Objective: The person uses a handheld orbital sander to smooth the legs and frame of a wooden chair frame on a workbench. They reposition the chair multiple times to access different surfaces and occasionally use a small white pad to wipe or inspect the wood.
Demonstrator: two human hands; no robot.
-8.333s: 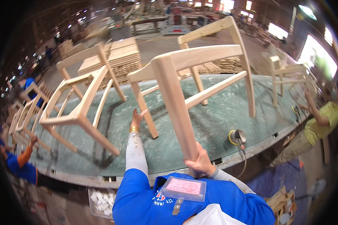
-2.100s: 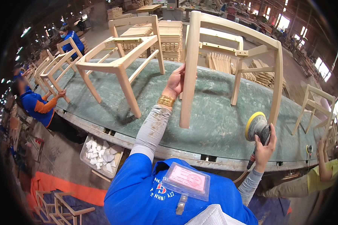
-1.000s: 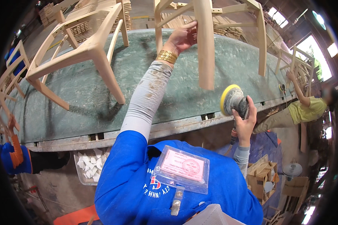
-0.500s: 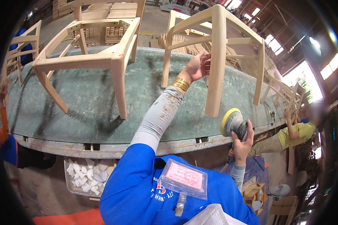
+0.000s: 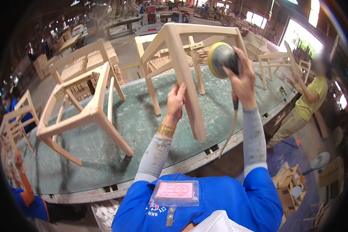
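Note:
A bare wooden chair frame stands tilted on the green-topped workbench, with one thick leg slanting toward me. My left hand, wearing gold bracelets, is closed around the left edge of that leg, about halfway down. To the right of the leg, my right hand grips a dark handheld orbital sander with a yellow-rimmed pad. Its pad faces left, toward the frame; I cannot tell whether it touches the wood. A hose hangs from the sander over the bench edge.
Another chair frame stands left on the bench, and smaller ones are farther left. A person in yellow works at the right by another chair. A bin of white scraps sits below the bench; a wooden box is lower right.
My right hand has lifted the sander from near the bench's front edge up beside the chair frame. My left hand now holds the leg lower down. The whole view has shifted.

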